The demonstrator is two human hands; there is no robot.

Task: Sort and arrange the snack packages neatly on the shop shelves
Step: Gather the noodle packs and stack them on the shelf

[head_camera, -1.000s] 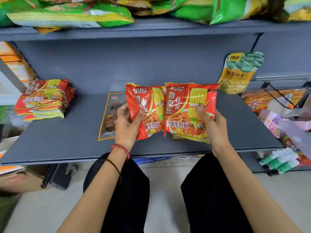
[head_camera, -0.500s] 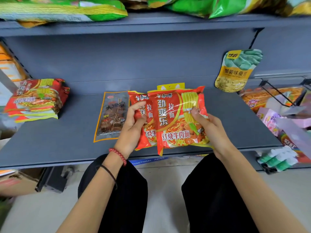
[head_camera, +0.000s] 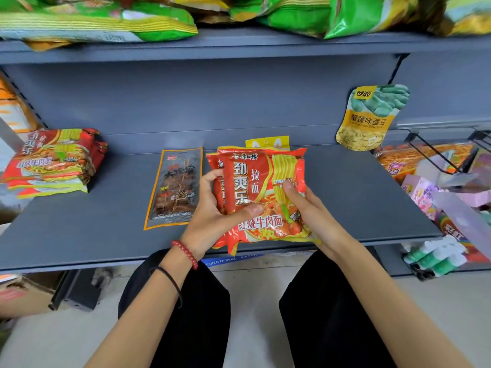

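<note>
Now both hands are holding a stack of red beef noodle packets [head_camera: 255, 192] over the front of the grey shelf [head_camera: 366, 208]. The left hand [head_camera: 212, 219] is gripping the stack's left edge, thumb across the front; the right hand [head_camera: 313, 211] is curling its fingers [head_camera: 292, 193] onto the top packet. A dark skewer snack pack [head_camera: 176, 187] is lying flat just beside it, and matching noodle packets [head_camera: 53, 162] are sitting piled at far left.

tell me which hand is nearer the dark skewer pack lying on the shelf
Left. The left hand grips the noodle packs right beside the dark skewer pack; the right hand holds their far side, farther off.
</note>
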